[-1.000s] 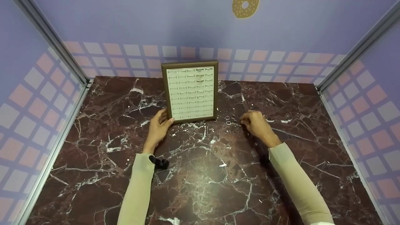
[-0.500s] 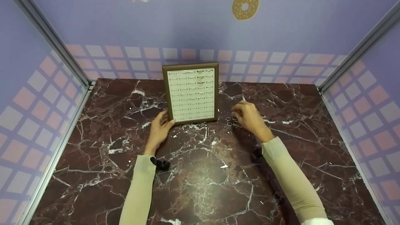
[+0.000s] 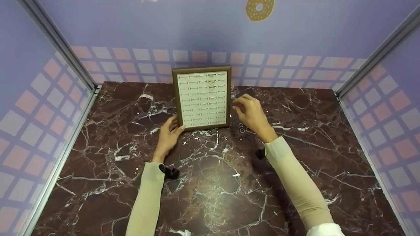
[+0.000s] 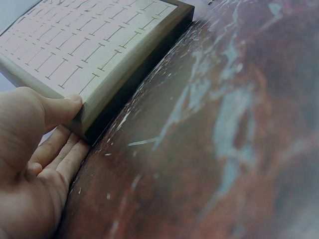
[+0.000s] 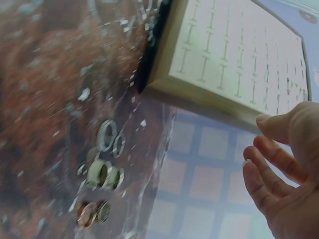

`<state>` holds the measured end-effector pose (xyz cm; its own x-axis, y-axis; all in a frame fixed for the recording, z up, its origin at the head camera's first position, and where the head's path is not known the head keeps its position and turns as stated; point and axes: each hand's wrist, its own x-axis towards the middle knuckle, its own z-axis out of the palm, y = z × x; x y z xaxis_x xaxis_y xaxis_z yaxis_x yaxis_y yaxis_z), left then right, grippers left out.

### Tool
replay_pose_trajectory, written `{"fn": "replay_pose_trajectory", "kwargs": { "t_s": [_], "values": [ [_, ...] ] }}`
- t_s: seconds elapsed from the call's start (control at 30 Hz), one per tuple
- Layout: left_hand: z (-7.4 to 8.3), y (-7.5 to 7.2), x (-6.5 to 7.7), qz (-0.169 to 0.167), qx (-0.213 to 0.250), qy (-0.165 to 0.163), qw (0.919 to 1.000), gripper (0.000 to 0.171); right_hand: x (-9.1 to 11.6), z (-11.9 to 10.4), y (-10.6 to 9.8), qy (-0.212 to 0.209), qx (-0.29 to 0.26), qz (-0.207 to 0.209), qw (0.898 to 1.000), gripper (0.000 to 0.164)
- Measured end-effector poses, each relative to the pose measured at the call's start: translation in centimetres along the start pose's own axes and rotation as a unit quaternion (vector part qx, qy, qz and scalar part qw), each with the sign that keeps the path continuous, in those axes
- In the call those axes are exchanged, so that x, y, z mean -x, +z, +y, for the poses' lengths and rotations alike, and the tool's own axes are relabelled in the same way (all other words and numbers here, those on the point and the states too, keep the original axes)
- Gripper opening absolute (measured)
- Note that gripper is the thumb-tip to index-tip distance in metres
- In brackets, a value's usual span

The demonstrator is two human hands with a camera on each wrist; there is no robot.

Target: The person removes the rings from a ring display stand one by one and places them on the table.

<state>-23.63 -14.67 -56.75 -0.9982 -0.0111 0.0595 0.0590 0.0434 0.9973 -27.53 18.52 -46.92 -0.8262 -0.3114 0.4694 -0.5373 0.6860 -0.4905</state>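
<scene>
A ring display board point(image 3: 201, 105) with a brown wooden frame and a white slotted face leans upright near the back wall. A few rings point(image 3: 212, 87) sit in slots of its upper right part. My left hand point(image 3: 168, 136) grips its lower left corner, thumb point(image 4: 70, 107) on the front and fingers underneath and behind. Close to the right edge of the board is my right hand point(image 3: 252, 113), fingers bent and thumb near them. Whether a ring is between its fingertips cannot be seen. Several loose rings point(image 5: 93, 174), silver and copper-toned, lie on the table below the right hand.
The dark red marbled table point(image 3: 210, 183) has white veins. A purple back wall point(image 3: 131, 29) with pink and white squares stands behind the board, and side walls with metal strips point(image 3: 72, 193) close off left and right.
My right hand has moved up and left from beside the loose rings to the board's right edge. The left hand keeps its grip on the board's corner.
</scene>
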Motion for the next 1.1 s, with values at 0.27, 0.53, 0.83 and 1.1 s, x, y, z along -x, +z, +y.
{"fn": "replay_pose_trajectory", "kwargs": {
  "t_s": [0.27, 0.53, 0.83, 1.1],
  "values": [
    [0.2, 0.0, 0.2, -0.005, -0.026, -0.007, 0.9996, 0.058, -1.7, -1.3, 1.0, -0.031, -0.018, 0.042, 0.998, 0.016],
    [0.2, 0.0, 0.1, 0.0, -0.016, -0.014, 0.9998, 0.057, -3.2, -2.7, 2.0, -0.053, -0.039, 0.06, 0.996, 0.015],
    [0.2, -0.1, 0.0, -0.001, -0.019, -0.009, 0.9998, 0.057, -4.7, -3.9, 2.9, -0.058, -0.038, 0.084, 0.994, 0.014],
    [0.2, -0.2, 0.1, -0.005, -0.026, -0.009, 0.9996, 0.058, -5.4, -4.2, 3.9, -0.065, -0.047, 0.095, 0.992, 0.012]
  ]
}}
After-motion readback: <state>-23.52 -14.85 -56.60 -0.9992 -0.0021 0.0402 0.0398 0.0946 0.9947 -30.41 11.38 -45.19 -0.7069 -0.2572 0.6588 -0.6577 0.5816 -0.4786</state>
